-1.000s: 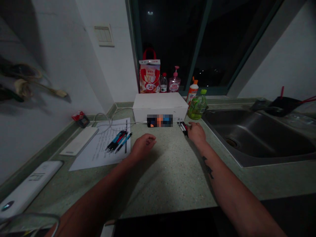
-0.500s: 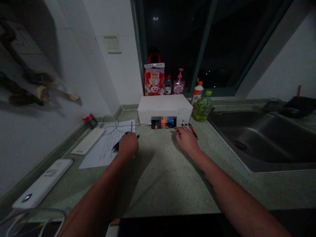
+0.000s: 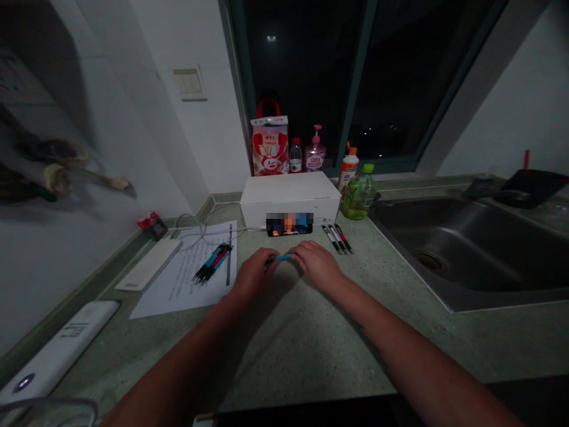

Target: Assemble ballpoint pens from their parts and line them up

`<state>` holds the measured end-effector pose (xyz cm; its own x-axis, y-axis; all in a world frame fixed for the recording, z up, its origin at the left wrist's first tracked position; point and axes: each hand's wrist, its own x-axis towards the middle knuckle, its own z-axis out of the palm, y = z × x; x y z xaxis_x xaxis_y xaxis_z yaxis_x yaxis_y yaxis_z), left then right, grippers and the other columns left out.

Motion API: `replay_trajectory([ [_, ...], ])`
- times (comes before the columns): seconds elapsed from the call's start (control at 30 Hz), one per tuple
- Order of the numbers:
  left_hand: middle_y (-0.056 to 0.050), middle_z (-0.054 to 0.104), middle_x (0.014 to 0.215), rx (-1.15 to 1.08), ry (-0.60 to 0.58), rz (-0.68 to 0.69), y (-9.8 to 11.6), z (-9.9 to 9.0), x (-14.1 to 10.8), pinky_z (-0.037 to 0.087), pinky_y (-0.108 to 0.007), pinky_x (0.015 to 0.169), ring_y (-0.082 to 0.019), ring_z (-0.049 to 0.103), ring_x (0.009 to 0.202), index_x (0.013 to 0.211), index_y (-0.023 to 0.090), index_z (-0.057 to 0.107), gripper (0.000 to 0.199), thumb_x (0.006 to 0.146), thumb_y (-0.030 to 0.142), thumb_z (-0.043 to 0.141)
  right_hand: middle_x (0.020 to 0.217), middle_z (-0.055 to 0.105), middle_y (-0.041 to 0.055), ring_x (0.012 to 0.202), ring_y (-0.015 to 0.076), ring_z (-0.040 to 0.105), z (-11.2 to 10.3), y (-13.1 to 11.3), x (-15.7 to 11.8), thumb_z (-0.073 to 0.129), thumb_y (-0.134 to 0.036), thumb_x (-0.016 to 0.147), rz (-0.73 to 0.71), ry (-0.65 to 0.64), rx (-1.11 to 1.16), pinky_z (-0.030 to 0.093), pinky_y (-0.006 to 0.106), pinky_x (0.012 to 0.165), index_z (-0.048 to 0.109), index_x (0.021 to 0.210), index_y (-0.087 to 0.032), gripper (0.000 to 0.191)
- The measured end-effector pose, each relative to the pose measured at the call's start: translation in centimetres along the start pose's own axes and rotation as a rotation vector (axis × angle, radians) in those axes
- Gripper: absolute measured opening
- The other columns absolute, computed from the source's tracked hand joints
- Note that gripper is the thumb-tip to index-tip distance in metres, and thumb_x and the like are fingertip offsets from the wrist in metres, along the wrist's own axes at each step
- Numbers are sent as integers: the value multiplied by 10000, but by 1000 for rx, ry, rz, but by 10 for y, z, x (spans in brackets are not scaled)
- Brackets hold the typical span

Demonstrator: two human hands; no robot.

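A blue pen (image 3: 283,257) spans the gap between my two hands, in front of the phone. My left hand (image 3: 255,273) is closed on its dark end, and the fingertips of my right hand (image 3: 317,264) pinch the other end. Several blue, red and black pens (image 3: 212,264) lie in a bundle on the printed sheet (image 3: 171,290) at the left. Three more pens (image 3: 338,239), two pale and one red, rest side by side on the counter beyond my right hand. A phone (image 3: 290,225) leans sideways against the white box (image 3: 288,190).
A steel sink (image 3: 480,249) is set into the counter at the right. Bottles, including a green one (image 3: 359,193), stand around the box. A white power strip (image 3: 62,350), a flat white case (image 3: 149,265) and a cable (image 3: 204,222) lie at the left.
My left hand has left the pen bundle and moved right with a blue pen. My right hand has come left from beside the three pens and now grips that pen too.
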<state>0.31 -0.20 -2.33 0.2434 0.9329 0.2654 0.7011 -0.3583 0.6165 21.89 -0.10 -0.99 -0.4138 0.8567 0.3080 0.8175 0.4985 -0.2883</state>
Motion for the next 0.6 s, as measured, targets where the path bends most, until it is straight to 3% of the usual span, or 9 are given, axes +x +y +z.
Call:
replay_trajectory([
  [0.13, -50, 813, 1097, -44, 67, -80, 2, -10, 3, 587, -386, 941, -250, 753, 982, 1067, 246, 748, 147, 966, 192, 656, 1152, 758, 115, 1121, 272, 679, 0, 11, -1, 564, -247, 1094, 76, 66, 12, 525, 390, 974, 769, 1200, -200, 236],
  [0.37, -33, 828, 1084, -23, 25, -68, 14, -14, 2, 560, -372, 995, -252, 757, 1067, 1011, 247, 799, 175, 951, 174, 651, 1070, 779, 81, 1055, 259, 716, 10, 9, -3, 588, -231, 1081, -46, -1, 102, 542, 375, 931, 784, 1213, -252, 237],
  [0.47, -40, 818, 929, -25, -24, -127, 15, -13, 3, 551, -359, 917, -244, 757, 955, 923, 224, 800, 197, 979, 228, 612, 1056, 777, 80, 1040, 256, 714, 7, 9, -2, 599, -208, 1070, -50, -6, 108, 545, 383, 913, 794, 1174, -245, 224],
  [0.6, -43, 769, 781, -7, -72, -206, 15, -13, 5, 512, -350, 831, -227, 716, 805, 747, 216, 739, 367, 1027, 315, 524, 1052, 762, 76, 1048, 254, 692, 4, 9, -3, 647, -197, 1044, -78, 34, 102, 539, 383, 918, 785, 1142, -239, 174],
])
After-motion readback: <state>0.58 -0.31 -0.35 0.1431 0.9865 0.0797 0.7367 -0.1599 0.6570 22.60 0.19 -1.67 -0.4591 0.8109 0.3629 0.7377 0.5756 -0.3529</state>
